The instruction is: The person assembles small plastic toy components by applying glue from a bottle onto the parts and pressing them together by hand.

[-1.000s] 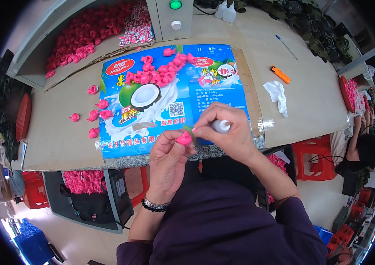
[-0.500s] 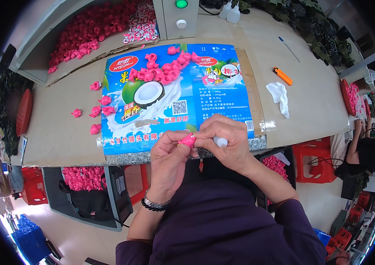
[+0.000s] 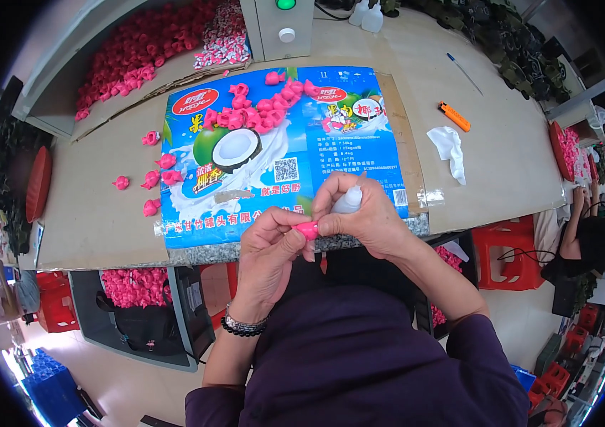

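My left hand (image 3: 272, 249) pinches a small glossy pink plastic piece (image 3: 307, 230) between thumb and fingers, just past the front edge of the table. My right hand (image 3: 373, 222) has a small white squeeze bottle (image 3: 348, 200) tucked in its curled fingers, and its thumb touches the right end of the pink piece. Beyond my hands lies a flat blue printed cardboard sheet (image 3: 274, 186). A cluster of similar pink pieces (image 3: 263, 114) rests on its far part, and several more pieces (image 3: 153, 179) are scattered along its left edge.
At the back left, a shelf bin holds a heap of pink pieces (image 3: 131, 57). An orange lighter (image 3: 454, 117), a crumpled white tissue (image 3: 448, 151) and a pen (image 3: 465, 72) lie to the right. White bottles (image 3: 372, 18) stand at the back. A grey crate (image 3: 131, 341) sits below the table.
My right hand has rotated, so the white bottle shows more fully and points away from me. Its thumb now presses at the pink piece, which stays in my left hand.
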Demonstrator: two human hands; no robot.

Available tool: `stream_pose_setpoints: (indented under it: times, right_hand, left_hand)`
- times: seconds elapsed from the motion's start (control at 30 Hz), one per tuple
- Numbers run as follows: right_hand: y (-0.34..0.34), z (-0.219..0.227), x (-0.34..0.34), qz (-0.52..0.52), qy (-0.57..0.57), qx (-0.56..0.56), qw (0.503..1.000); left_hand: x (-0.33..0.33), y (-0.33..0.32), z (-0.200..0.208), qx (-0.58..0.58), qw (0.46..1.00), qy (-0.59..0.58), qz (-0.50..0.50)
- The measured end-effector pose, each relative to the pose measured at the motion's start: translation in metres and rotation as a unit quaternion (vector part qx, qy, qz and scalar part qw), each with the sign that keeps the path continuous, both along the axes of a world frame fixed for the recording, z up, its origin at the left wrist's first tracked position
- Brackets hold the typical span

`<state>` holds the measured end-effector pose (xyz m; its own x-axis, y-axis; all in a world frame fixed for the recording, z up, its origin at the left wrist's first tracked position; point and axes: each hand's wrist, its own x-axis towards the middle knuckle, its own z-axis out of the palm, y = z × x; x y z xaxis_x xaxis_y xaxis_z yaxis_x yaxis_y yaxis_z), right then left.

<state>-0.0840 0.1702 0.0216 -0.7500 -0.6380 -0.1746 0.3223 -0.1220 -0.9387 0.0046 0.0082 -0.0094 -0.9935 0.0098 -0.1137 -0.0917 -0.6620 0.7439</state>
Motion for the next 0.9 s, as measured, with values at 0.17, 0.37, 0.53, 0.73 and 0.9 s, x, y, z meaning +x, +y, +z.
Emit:
stream_pose_setpoints:
  times: [0.17,0.37,0.53,0.73,0.9]
  right_hand:
    - [-0.003,-0.012,0.0,-0.008,-0.019,-0.067,0.998]
    - [-0.004,-0.015,0.0,-0.017,-0.037,-0.099,0.994]
    - [-0.006,-0.018,0.001,-0.03,-0.033,-0.096,0.994]
    - [-0.007,-0.016,0.002,-0.038,-0.037,-0.085,0.995]
    - [-0.01,-0.022,0.002,-0.054,-0.018,-0.08,0.995]
  left_hand:
    - [-0.003,0.002,-0.002,0.009,1.0,0.015,0.012]
    - [-0.005,0.004,0.0,0.018,1.0,-0.001,0.021]
    - [-0.005,0.006,0.0,0.025,0.999,-0.004,0.035]
    - [-0.005,0.007,-0.001,0.029,0.999,-0.01,0.045]
    - [-0.006,0.007,-0.005,0.026,0.998,-0.017,0.05]
